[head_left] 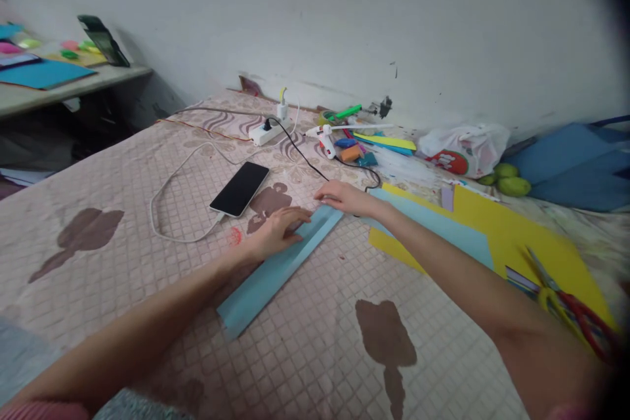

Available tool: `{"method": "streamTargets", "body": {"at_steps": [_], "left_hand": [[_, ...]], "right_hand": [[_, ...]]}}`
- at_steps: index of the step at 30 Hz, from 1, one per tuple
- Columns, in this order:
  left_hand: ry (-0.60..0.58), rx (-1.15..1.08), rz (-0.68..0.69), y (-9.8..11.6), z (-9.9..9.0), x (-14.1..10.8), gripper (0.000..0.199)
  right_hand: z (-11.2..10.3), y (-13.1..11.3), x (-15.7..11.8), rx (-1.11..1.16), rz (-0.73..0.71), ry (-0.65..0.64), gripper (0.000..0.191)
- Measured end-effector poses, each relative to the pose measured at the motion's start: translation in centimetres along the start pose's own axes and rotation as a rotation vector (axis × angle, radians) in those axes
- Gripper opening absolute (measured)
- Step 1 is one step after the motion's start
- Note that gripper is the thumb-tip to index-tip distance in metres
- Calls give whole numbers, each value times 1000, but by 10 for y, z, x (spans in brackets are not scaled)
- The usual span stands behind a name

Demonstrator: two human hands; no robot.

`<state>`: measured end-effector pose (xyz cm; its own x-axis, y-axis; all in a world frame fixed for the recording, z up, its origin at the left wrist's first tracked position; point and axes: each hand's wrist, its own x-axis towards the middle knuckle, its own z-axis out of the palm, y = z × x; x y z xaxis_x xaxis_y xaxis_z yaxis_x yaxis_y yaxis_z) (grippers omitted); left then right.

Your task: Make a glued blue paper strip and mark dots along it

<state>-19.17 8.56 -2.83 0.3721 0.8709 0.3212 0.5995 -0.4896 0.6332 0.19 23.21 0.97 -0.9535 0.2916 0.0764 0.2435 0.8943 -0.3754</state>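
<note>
A long light blue paper strip (270, 282) lies slantwise on the patterned cloth, with a fold line along its length. My left hand (280, 231) rests on the strip's left edge, above its middle, its fingers spread a little apart. At the strip's far end, my right hand (339, 197) has its fingers pressed together on the paper; the fingertips' exact hold is hard to make out. A black-screened phone (240, 189) with a white cable lies just beyond my left hand.
Yellow sheets (526, 230), a light blue sheet (443, 230) and scissors (561, 295) lie to the right. Behind are a glue gun (323, 138), a power strip (266, 134), a plastic bag (467, 147) and green fruits (512, 185). Another table (113, 82) stands at the left.
</note>
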Motion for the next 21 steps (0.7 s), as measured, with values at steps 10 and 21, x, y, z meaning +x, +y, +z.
{"method": "streamTargets", "body": {"at_steps": [10, 21], "left_hand": [[-133, 261, -328, 38, -36, -25, 20], [-130, 370, -266, 139, 39, -75, 12]], "right_hand": [[1, -8, -12, 43, 42, -157, 20], [15, -30, 1, 14, -58, -120, 17]]}}
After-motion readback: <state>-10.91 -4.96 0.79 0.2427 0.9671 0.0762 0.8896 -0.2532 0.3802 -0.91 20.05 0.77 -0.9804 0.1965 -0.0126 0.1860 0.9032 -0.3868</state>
